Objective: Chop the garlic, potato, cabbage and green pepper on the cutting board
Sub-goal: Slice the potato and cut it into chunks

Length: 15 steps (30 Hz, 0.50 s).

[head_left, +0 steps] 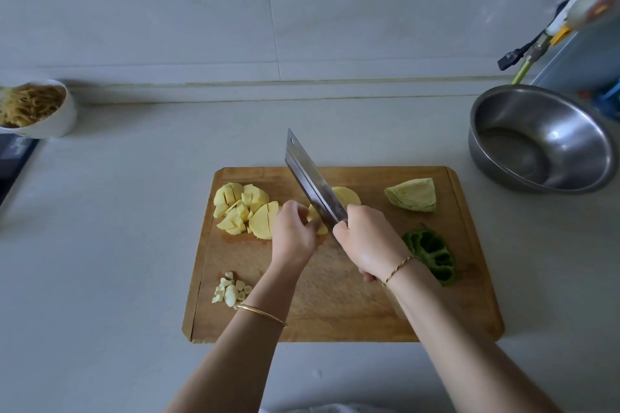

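The right hand (365, 241) grips the cleaver (312, 178). Its blade is just beside the left hand (295, 231), whose curled fingers pin a potato piece (313, 214) mid-cutting board (335, 298). If that piece slips, knuckles meet the edge.

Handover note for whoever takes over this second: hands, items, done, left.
Left hand holds a potato piece on the board.
Right hand grips the cleaver, with the blade's heel by that piece.
Done: garlic is chopped, at the board's near left. Potato chunks are piled at the far left.
Left: finish this piece and the potato half behind the blade. Then chop the cabbage wedge at the far right and the green pepper at the near right.
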### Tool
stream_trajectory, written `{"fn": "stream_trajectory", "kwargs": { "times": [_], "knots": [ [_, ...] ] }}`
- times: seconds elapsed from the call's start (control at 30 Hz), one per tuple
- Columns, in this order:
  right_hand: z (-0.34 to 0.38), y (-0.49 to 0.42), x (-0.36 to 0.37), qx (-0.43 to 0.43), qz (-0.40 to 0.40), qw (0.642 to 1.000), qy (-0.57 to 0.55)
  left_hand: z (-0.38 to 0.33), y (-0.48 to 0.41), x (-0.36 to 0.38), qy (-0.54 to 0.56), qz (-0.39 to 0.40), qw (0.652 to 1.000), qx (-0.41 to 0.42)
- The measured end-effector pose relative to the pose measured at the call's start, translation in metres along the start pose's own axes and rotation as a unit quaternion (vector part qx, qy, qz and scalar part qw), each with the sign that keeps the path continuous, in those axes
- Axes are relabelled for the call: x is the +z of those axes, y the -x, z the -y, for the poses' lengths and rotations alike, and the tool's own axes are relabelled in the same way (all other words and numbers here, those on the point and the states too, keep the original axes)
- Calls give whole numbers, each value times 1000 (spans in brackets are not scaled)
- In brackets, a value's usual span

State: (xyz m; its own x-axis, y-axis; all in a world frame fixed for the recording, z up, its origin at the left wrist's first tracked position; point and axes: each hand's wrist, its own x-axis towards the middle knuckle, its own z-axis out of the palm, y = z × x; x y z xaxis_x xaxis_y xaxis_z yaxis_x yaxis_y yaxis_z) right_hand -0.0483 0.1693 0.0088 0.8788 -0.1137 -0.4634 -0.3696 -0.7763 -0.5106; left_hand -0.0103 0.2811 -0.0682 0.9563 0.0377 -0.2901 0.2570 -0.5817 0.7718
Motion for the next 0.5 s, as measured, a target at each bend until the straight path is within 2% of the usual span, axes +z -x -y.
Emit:
{"fn": "stream_trajectory", "kwargs": {
  "times": [0.27,0.5],
  "knots": [
    [5,-13,9,-16,-5,1000,13,-1,2,-2,12,1,1000,1],
    [7,-28,27,10,-4,1000,-1,-1,2,-5,14,4,1000,-3]
  ]
}}
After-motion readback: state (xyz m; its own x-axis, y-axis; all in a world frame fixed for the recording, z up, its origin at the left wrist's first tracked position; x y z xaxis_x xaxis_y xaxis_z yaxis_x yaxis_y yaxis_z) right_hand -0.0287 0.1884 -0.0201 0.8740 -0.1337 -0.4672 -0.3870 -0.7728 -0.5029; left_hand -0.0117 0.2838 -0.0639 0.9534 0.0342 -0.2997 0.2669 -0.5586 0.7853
